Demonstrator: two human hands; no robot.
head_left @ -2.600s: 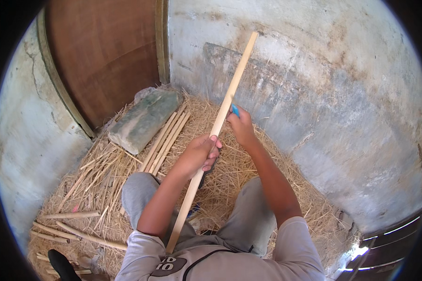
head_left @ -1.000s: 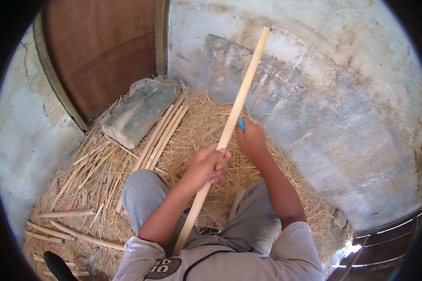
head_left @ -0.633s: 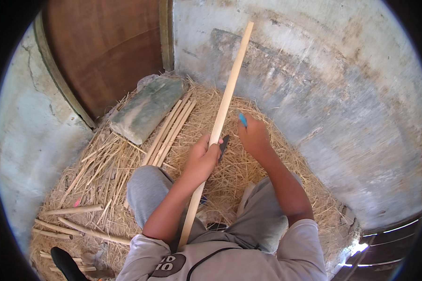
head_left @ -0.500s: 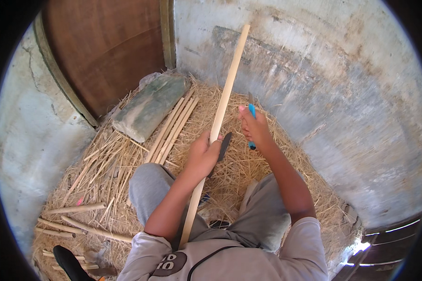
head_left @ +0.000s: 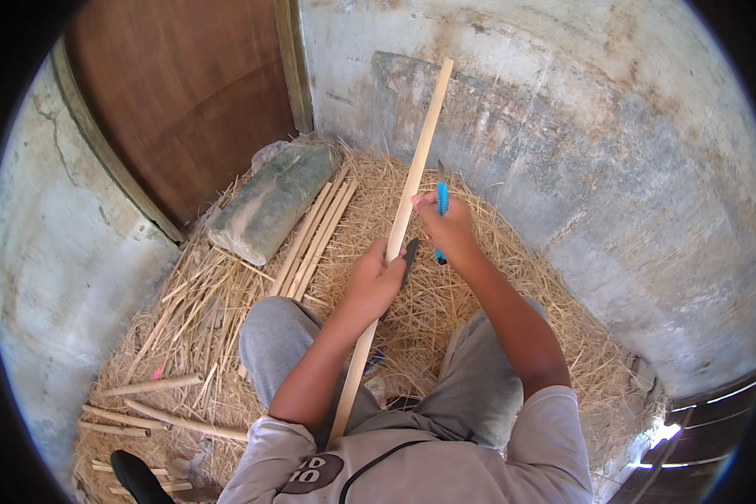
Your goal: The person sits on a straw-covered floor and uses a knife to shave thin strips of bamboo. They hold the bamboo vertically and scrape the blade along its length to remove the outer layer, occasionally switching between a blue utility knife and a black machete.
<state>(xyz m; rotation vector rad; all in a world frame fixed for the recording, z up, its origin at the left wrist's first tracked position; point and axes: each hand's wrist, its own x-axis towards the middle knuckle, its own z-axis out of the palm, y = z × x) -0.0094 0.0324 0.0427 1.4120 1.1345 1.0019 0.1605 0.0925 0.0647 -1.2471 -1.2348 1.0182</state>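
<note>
A long, flat pale wooden strip [head_left: 428,126], which looks like bamboo, runs up and to the right from my lap toward the wall. My left hand [head_left: 375,281] is closed around its middle. Against that hand's right side shows a dark, blade-like piece [head_left: 410,262]; whether the hand grips it too is hard to tell. My right hand [head_left: 447,225] is wrapped round a blue utility knife [head_left: 442,197], its blade pointing up and away. The fingertips of this hand touch or nearly touch the strip's right edge.
Chaff and shavings [head_left: 428,315] cover the floor. To the left lie a thick grey-green block [head_left: 273,206], several pale strips [head_left: 315,239] and round sticks [head_left: 185,420]. A stained wall [head_left: 563,143] rises ahead and right, a brown door [head_left: 176,92] at far left. A black object [head_left: 134,475] is at lower left.
My right hand has moved left to the strip with the utility knife in it. The strip's far end now sits slightly lower, and my left hand still grips it. The view has shifted slightly.
</note>
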